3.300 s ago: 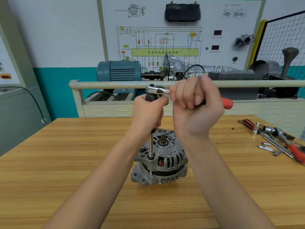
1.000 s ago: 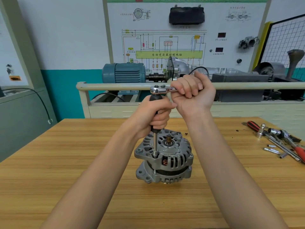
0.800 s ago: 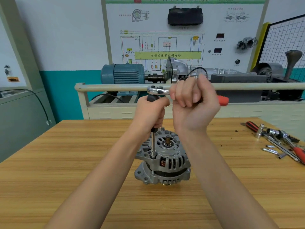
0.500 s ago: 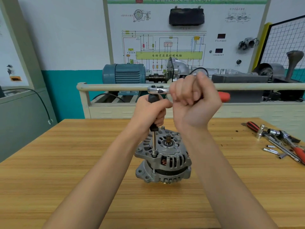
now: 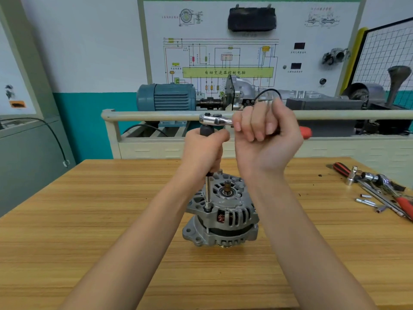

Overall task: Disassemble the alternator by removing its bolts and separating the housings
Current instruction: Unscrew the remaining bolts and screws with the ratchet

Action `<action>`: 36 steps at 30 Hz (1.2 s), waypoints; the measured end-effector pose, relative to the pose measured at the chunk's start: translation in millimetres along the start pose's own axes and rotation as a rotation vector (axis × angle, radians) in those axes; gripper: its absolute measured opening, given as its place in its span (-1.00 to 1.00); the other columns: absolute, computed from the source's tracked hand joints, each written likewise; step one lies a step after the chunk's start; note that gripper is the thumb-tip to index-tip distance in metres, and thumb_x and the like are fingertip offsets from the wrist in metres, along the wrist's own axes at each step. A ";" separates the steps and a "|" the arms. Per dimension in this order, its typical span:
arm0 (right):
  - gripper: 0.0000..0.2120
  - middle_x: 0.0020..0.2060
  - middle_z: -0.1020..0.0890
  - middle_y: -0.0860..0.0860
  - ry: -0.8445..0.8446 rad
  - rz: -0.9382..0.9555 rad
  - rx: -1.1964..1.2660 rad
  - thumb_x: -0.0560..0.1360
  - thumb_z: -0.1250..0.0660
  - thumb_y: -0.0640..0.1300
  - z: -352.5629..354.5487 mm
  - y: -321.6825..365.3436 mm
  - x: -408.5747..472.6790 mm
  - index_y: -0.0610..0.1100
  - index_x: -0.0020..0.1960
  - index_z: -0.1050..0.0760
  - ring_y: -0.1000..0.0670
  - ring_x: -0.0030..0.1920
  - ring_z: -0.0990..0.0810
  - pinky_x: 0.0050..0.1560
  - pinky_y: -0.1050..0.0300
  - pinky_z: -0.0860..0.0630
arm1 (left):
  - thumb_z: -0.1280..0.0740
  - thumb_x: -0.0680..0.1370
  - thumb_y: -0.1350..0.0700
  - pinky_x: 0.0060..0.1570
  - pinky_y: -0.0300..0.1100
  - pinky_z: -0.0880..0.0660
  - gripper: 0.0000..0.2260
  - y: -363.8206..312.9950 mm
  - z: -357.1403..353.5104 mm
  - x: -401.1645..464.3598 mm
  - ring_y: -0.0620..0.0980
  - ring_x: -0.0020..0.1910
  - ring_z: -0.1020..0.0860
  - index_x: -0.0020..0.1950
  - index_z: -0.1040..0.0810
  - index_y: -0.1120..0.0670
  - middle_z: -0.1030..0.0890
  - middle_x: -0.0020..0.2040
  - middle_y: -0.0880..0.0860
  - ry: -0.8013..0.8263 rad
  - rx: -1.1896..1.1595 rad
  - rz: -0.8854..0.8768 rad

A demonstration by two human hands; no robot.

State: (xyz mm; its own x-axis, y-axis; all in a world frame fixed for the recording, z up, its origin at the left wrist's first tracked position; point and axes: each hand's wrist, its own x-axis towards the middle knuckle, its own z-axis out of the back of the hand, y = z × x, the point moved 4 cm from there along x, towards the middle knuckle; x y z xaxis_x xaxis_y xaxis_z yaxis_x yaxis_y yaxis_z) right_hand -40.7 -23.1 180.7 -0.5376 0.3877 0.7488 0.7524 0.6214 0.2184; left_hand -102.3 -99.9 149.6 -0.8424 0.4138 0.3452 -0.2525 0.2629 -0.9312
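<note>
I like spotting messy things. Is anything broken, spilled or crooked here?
Nothing looks broken or spilled. The alternator sits flat on the table. The left hand grips the upright extension bar, and the right hand grips the ratchet. The only untidy spot is the loose tools scattered at the table's right edge.

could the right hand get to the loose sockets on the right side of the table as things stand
Probably yes: the table between the alternator and the loose sockets lies open, but the right hand holds the ratchet handle and must release it first.
</note>
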 end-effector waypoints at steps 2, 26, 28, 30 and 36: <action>-0.60 -0.61 -0.25 0.02 0.123 0.177 -0.223 0.46 -0.14 -0.31 -13.2 -0.4 -13.3 -0.04 -0.51 -0.22 0.05 -0.54 -0.21 -0.39 0.10 -0.22 | -0.29 0.51 0.28 -0.60 -0.36 -0.10 -0.62 1.0 0.6 -0.2 -0.11 -0.65 -0.12 -0.42 -0.21 0.05 -0.21 -0.60 -0.06 -0.119 0.018 -0.041; -0.58 -0.62 -0.25 0.03 0.091 0.083 -0.130 0.49 -0.12 -0.29 -5.0 1.9 -1.9 -0.07 -0.52 -0.21 0.06 -0.55 -0.20 -0.42 0.09 -0.22 | -0.26 0.50 0.29 -0.58 -0.38 -0.08 -0.60 -0.1 -2.4 1.8 -0.10 -0.64 -0.08 -0.45 -0.19 0.04 -0.17 -0.62 -0.07 0.006 0.011 0.025; -0.63 -0.58 -0.28 0.04 0.204 0.245 -0.388 0.44 -0.20 -0.30 -18.3 0.6 -11.5 -0.02 -0.48 -0.24 0.04 -0.52 -0.22 -0.40 0.04 -0.16 | -0.26 0.49 0.29 -0.61 -0.37 -0.12 -0.64 -0.7 -1.9 0.1 -0.11 -0.64 -0.13 -0.42 -0.21 0.05 -0.22 -0.61 -0.08 -0.113 0.060 -0.012; -0.66 -0.54 -0.32 0.09 0.257 0.340 -0.572 0.44 -0.22 -0.25 -27.5 -2.1 -18.4 0.03 -0.46 -0.28 0.04 -0.49 -0.25 -0.37 0.05 -0.18 | -0.27 0.51 0.26 -0.62 -0.37 -0.19 -0.70 -1.5 -0.8 -0.8 -0.13 -0.61 -0.20 -0.37 -0.26 0.06 -0.28 -0.55 -0.05 -0.179 0.115 -0.054; -0.55 -0.64 -0.25 0.05 0.147 0.050 -0.141 0.49 -0.11 -0.27 -9.8 2.2 4.1 -0.04 -0.56 -0.30 0.07 -0.57 -0.17 -0.44 0.11 -0.19 | -0.31 0.46 0.34 -0.57 -0.32 -0.12 -0.62 -1.3 3.0 -1.2 -0.07 -0.62 -0.13 -0.44 -0.23 0.07 -0.22 -0.60 -0.03 -0.007 0.004 -0.075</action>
State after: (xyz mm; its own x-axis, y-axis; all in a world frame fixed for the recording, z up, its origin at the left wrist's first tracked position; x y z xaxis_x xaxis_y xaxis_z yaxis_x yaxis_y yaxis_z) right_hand -37.5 -26.9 190.4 -0.4444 0.3055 0.8421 0.8283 0.4983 0.2564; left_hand -102.4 -103.3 150.0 -0.8243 0.3866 0.4135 -0.3171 0.2897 -0.9030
